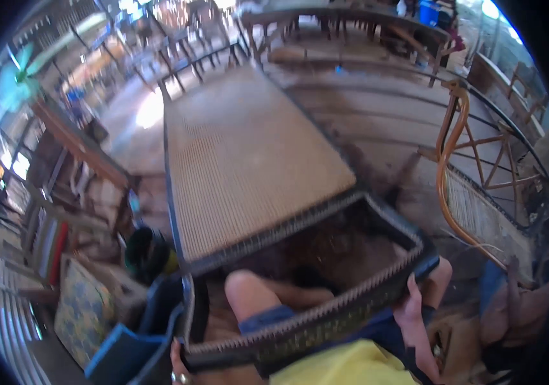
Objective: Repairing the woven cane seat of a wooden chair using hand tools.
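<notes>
A dark wooden furniture frame [300, 326] with a row of small notches or holes along its edges lies across my lap. Its far part carries a long tan woven panel [255, 160] that stretches away from me; the near part is an open gap, with my bent legs showing through. My right hand [409, 307] grips the near bar close to the right corner, thumb up along its side. At the near left corner, my left hand [179, 367] holds the frame; the picture's lower edge cuts off most of it, and a ring shows on a finger.
On the right stands a curved orange-brown bentwood piece [448, 173] beside a strung panel [483, 212]. A blue chair-like object [117, 353] and a patterned cushion [82, 301] sit at the lower left. A wooden beam [82, 144] and a long bench [351, 16] lie farther off.
</notes>
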Demonstrator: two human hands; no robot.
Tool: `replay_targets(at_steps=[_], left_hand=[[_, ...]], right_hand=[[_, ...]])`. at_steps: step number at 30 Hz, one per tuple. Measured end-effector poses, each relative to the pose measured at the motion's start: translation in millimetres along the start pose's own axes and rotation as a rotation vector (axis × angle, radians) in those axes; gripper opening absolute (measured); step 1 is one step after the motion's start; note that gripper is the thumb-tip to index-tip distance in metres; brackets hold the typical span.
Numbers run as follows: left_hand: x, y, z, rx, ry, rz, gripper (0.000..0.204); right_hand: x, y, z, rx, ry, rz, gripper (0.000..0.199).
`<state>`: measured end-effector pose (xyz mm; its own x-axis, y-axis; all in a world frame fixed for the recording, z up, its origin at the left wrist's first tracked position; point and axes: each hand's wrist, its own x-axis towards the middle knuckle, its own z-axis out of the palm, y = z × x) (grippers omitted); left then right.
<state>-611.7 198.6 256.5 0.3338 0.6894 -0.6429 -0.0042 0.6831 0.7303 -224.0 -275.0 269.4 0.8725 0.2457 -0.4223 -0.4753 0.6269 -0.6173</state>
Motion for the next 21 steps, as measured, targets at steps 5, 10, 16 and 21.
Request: replay_targets(at_steps=[5,10,16,21], left_hand=[[-28.5,-29.9,104.6,-0.006,-0.096,-0.042,0.058],[-37.3,-74.1,123.7,-0.022,-0.043,-0.062,0.059],[-67.1,-81.4,158.0,-0.048,-0.039,-0.137,0.059],[-65.9,-86.0,150.3,-0.048,-0.076,-0.141,0.059]], right_hand=[[39.4,-70.6,1.2,-0.152,0.190,-0.218,0.042],[99.1,-82.8,-32.3,-0.233,0.228,-0.337,0.036],[96.5,-104.8,-26.6,-0.163,0.131,-0.325,0.036],[84.5,-101.2,-21.9,-0.218,0.194,-0.354,0.035]])
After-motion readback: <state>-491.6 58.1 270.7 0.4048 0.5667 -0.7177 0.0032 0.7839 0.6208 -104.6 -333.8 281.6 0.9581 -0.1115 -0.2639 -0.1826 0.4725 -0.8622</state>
